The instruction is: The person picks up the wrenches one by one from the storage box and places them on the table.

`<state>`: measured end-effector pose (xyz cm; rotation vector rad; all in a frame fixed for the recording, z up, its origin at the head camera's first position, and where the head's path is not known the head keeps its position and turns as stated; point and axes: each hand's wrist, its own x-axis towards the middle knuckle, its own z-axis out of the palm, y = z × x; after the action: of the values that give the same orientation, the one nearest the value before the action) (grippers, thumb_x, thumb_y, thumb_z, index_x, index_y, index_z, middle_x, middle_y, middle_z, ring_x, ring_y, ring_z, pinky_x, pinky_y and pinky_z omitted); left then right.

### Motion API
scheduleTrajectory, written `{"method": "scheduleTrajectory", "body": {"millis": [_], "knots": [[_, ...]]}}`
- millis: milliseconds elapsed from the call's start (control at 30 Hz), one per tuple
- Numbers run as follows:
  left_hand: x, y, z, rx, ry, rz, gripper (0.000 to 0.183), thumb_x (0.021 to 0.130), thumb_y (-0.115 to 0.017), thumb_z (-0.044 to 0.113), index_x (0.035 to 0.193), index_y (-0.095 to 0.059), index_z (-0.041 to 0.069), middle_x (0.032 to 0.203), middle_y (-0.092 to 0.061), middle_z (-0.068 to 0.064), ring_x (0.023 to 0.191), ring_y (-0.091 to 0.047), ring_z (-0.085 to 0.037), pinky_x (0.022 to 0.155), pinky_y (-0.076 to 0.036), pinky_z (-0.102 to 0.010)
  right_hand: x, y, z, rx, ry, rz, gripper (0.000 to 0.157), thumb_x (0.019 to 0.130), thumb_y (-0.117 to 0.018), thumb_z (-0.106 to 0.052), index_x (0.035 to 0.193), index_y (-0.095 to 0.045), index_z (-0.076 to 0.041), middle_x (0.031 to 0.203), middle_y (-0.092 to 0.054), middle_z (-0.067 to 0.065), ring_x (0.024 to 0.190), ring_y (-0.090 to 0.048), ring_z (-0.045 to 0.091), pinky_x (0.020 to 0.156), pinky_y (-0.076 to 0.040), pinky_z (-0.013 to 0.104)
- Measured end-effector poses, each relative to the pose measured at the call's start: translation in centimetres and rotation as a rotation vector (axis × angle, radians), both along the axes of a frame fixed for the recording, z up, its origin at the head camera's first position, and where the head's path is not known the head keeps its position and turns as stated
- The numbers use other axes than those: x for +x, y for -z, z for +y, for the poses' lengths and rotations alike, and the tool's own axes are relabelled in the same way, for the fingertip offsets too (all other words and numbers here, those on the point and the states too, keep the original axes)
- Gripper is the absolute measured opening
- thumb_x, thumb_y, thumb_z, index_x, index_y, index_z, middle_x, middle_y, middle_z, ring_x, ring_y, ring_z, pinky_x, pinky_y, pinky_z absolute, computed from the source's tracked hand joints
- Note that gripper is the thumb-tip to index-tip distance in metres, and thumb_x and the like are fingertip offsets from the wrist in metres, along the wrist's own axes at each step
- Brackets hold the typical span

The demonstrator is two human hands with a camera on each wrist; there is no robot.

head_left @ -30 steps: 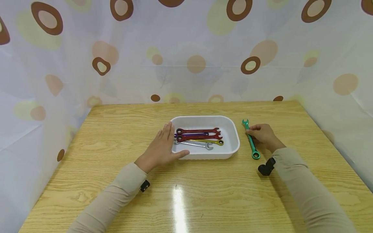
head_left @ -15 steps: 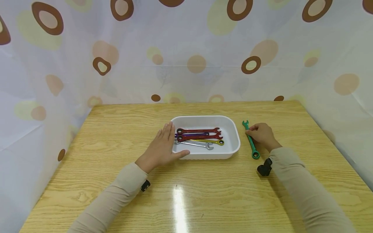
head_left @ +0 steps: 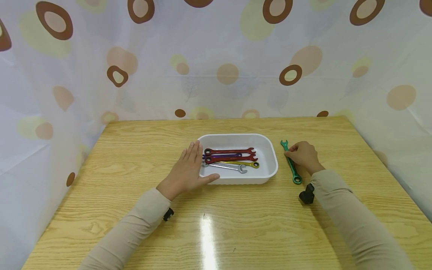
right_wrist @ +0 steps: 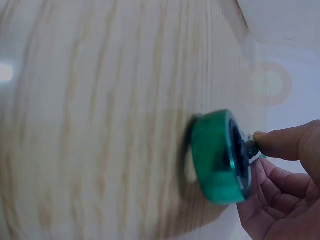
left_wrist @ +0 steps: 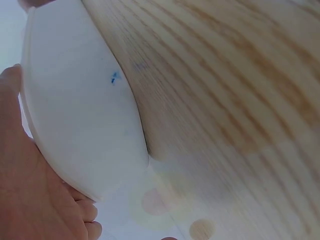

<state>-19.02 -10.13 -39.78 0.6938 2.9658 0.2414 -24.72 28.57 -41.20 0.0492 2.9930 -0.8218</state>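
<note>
My left hand (head_left: 185, 169) rests with straight fingers along the left end of a white plastic tray (head_left: 239, 180), the thumb lying over its front rim. In the left wrist view the palm and thumb meet the wall of the tray (left_wrist: 80, 100). Right of the tray, my right hand (head_left: 305, 155) pinches a green combination wrench (head_left: 292, 167) around its shaft between thumb and fingers. Its open end points away and its ring end lies nearer. The ring end of the wrench (right_wrist: 217, 157) looms large in the right wrist view, low over the wood.
Inside the tray lie two red wrenches (head_left: 233, 159), a purple one (head_left: 222, 156), a yellow one (head_left: 248, 164) and a silver one (head_left: 224, 166). The wooden table (head_left: 145, 138) is bordered by a patterned white cloth (head_left: 148, 97) at its back and sides.
The right hand has shifted slightly up and left along the green wrench, whose open end has dropped a little in the head view. The left hand and tray stay put.
</note>
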Motion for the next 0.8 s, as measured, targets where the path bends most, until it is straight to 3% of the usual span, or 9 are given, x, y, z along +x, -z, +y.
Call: {"method": "scheduleTrajectory", "body": {"millis": [333, 600, 800], "knots": [[0.1, -0.02, 0.06, -0.02, -0.007, 0.025, 0.112, 0.084, -0.033, 0.08, 0.151, -0.003, -0.004, 0.159, 0.004, -0.019, 0.147, 0.003, -0.032, 0.118, -0.007, -0.044, -0.01, -0.14, -0.14, 0.023, -0.007, 0.015, 0.029, 0.088, -0.064, -0.022, 0.092, -0.068, 0.007, 0.092, -0.068, 0.022, 0.087, -0.061, 0.04, 0.072, -0.048, 0.052], [0.25, -0.2, 0.09, -0.028, -0.01, 0.038, 0.111, 0.085, -0.033, 0.079, 0.15, -0.004, -0.006, 0.159, 0.004, -0.02, 0.147, 0.003, -0.032, 0.118, -0.007, -0.044, -0.22, 0.1, -0.16, 0.057, -0.014, 0.059, 0.024, 0.087, -0.066, -0.019, 0.082, -0.07, 0.004, 0.082, -0.068, 0.019, 0.073, -0.062, 0.033, 0.066, -0.05, 0.049], [0.23, -0.11, 0.03, -0.028, -0.011, 0.032, 0.111, 0.085, -0.032, 0.08, 0.15, -0.003, -0.005, 0.159, 0.004, -0.02, 0.147, 0.003, -0.032, 0.118, -0.007, -0.043, -0.09, -0.06, -0.23, 0.059, -0.004, 0.049, 0.025, 0.086, -0.066, -0.019, 0.083, -0.07, 0.005, 0.083, -0.068, 0.02, 0.076, -0.062, 0.035, 0.067, -0.05, 0.049]]}}
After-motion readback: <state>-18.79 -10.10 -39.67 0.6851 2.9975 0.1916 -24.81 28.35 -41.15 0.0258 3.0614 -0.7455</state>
